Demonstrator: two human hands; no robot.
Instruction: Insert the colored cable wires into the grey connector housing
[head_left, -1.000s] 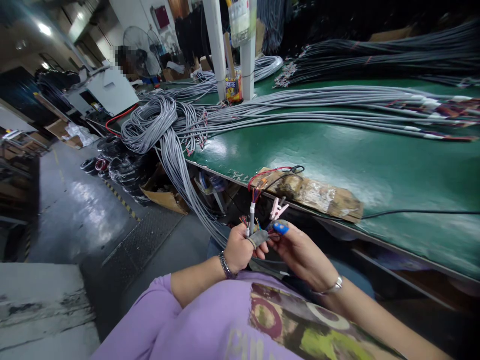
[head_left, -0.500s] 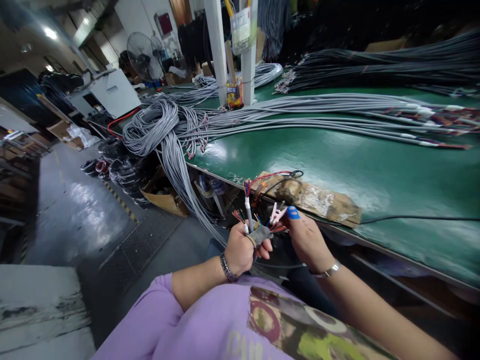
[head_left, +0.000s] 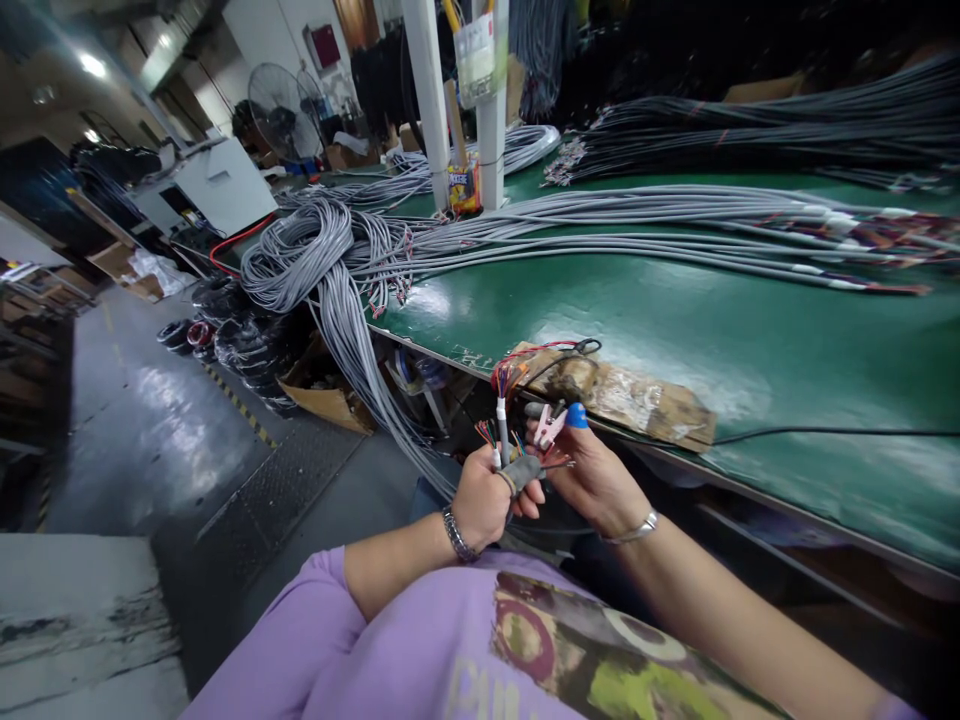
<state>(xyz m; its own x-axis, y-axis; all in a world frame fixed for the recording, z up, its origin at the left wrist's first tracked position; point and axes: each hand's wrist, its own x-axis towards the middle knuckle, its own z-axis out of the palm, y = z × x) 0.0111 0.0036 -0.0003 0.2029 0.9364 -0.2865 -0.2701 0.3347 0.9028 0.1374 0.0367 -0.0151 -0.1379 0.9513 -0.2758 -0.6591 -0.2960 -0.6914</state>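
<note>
My left hand (head_left: 482,503) is closed around a grey cable (head_left: 502,428) that stands upright, its white-banded end fanning into thin coloured wires. A second bunch of coloured wires (head_left: 485,432) pokes up beside it. A worn grey sleeve covers one digit of this hand. Reddish wires (head_left: 556,461) stick out to its right, close to my right palm. My right hand (head_left: 600,485), blue tape on its thumb, pinches a pale pink clothespin (head_left: 550,428) between thumb and fingers. What the clothespin's jaws grip is too small to make out.
Just beyond my hands, a taped wooden board (head_left: 637,400) with red and black leads lies along the edge of the green table (head_left: 750,330). Long grey cables (head_left: 600,215) stretch across it. A looped bundle (head_left: 307,255) hangs over the left edge above a cardboard box (head_left: 330,395).
My right hand has moved from beside my left fingers up to the clothespin, which is now between its thumb and fingers. My left hand keeps its hold on the cable.
</note>
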